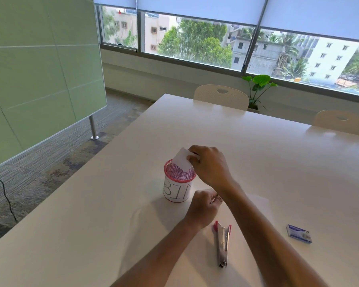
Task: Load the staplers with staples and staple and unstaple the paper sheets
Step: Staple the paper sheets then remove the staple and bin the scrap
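Observation:
My right hand (209, 164) pinches a small white paper sheet (181, 160) over the mouth of a red mesh cup (177, 186) labelled "BIN"; the paper's lower edge dips inside the rim. My left hand (203, 206) rests on the table just right of the cup, fingers curled; whether it holds anything is hidden. A silver stapler with red ends (222, 244) lies shut on the table below my left hand. A blue staple box (298, 234) lies at the right. White paper (257, 200) lies flat under my right forearm.
The white table (133, 204) stretches far ahead. Two white chairs (221, 97) stand at its far edge, with a potted plant (257, 88) behind by the window. A green partition (39, 79) stands left, past the table's left edge.

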A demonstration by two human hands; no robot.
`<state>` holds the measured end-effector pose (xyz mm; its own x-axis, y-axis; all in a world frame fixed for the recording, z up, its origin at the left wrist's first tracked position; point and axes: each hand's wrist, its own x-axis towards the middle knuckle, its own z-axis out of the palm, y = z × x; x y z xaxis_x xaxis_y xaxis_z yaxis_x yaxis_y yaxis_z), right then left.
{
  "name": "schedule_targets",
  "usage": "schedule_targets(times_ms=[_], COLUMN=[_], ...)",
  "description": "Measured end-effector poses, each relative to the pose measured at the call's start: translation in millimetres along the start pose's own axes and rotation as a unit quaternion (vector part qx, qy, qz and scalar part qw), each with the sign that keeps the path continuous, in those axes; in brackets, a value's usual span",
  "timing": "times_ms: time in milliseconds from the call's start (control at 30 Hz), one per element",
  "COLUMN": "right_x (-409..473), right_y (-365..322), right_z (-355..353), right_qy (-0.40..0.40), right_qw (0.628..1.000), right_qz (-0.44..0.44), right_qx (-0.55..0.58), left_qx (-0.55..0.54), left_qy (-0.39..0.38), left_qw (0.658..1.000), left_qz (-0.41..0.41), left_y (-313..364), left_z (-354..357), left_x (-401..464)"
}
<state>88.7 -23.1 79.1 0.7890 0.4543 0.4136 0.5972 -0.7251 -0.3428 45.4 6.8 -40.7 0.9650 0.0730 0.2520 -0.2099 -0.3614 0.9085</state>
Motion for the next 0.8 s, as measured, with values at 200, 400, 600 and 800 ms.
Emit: schedule_targets(times_ms=[200,400,600,800], right_x=[7,4,-2,-13], right_y=[-3,-1,4,4], right_z=[5,10,9,3], right_qy=[-0.091,-0.103,-0.035,-0.073], right_qw=[0.994,0.994,0.998,0.997], right_qz=[0.021,0.043,0.055,0.016], right_qx=[-0.055,-0.014,-0.012,0.016], left_qx=[-0.002,-0.015,-0.026,-0.047], left_qy=[0.006,0.005,-0.001,-0.011], left_qw=[1.0,1.0,0.999,0.999], left_qz=[-0.011,-0.02,-0.024,-0.025], left_y=[0,-2,0,0], left_z=[0,1,2,1], left_x=[1,2,1,1])
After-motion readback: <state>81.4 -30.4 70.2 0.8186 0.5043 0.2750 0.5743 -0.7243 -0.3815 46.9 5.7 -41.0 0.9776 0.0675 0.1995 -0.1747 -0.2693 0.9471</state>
